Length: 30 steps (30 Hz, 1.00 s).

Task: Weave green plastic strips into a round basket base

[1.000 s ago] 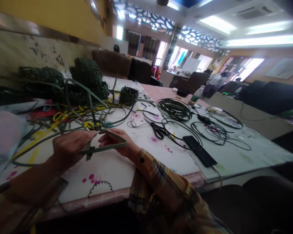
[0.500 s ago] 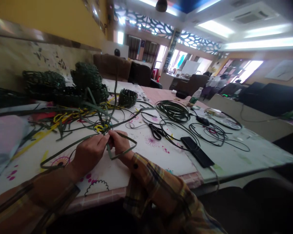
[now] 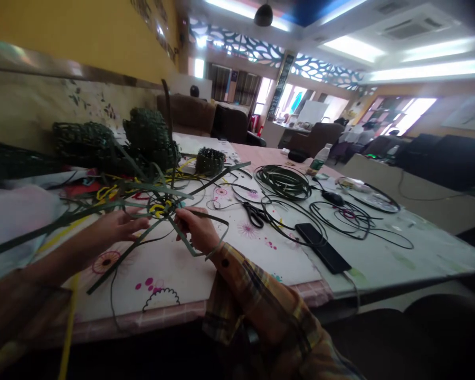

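Note:
Dark green flat strips radiate from a small woven piece (image 3: 161, 209) with yellow loops at its centre, low over the table. My right hand (image 3: 198, 228) is closed at its right side, pinching a green strip (image 3: 186, 241) that bends down past the fingers. To the left of the weave, my left hand (image 3: 129, 224) has its fingers stretched out and apart, close to another loose strip (image 3: 113, 274) slanting toward the table's front. Whether those fingers touch a strip is hard to tell.
Dark green woven baskets (image 3: 148, 137) are piled at the back left, with a smaller basket (image 3: 209, 161) nearby. Rightward lie black scissors (image 3: 255, 215), coiled strips (image 3: 283, 182), a phone-like black slab (image 3: 322, 248) on a cable, and a bottle (image 3: 320, 158).
My left hand has parted from my right hand, moved left and opened. A long strip now slants toward the front below it. My right hand stays at the weave.

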{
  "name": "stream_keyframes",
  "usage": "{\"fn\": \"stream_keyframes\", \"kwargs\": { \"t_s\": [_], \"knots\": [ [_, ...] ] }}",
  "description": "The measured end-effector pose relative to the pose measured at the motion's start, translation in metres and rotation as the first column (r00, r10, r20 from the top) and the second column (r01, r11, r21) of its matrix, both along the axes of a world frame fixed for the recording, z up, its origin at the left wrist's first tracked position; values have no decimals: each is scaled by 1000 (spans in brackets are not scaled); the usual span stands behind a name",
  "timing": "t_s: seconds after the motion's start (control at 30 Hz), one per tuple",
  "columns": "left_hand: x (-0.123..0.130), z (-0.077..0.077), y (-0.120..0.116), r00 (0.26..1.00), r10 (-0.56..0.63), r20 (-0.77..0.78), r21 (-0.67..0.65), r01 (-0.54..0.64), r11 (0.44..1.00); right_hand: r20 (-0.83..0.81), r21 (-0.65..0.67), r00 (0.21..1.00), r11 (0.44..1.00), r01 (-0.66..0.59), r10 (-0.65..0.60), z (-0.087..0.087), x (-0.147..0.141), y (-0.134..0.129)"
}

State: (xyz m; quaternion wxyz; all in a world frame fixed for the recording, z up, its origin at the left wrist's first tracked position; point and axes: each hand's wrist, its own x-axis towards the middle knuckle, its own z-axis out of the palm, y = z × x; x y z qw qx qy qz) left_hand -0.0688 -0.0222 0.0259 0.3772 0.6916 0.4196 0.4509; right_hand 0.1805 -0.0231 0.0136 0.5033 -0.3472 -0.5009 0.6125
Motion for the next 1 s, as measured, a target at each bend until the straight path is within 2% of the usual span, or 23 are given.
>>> {"fn": "stream_keyframes", "kwargs": {
  "t_s": [0.03,0.07,0.13,0.2,0.3,0.5,0.7,0.8,0.93,1.0],
  "knots": [
    [14,-7,0,999,-20,29,-168,24,986,10,12,1000,1000,-18,18,-1,0,-1],
    [28,-12,-1,996,34,83,-238,-14,971,21,24,999,999,-31,30,-1,-1,-2],
    [54,-16,-5,986,71,148,-289,-26,957,44,41,998,998,-47,45,-2,0,-3],
    [73,-14,-10,959,99,265,-290,-19,957,68,23,996,998,-65,63,-2,1,-2],
    [87,-6,-11,881,189,434,-324,-43,945,104,-47,989,994,-96,101,-1,2,0],
    [80,-3,-1,771,355,529,-429,-118,896,47,-162,964,954,-252,263,-8,-4,1],
    [76,-7,0,723,405,560,-521,-72,851,27,-216,959,939,-268,281,-19,-6,4],
    [79,-5,-2,710,404,576,-515,-68,854,50,-220,952,933,-285,303,-23,-3,6],
    [81,-2,-5,693,421,585,-457,-147,877,61,-193,935,923,-333,349,-27,1,8],
    [81,-3,-6,723,411,555,-441,-163,882,43,-187,934,922,-340,354,-29,2,8]
  ]
}}
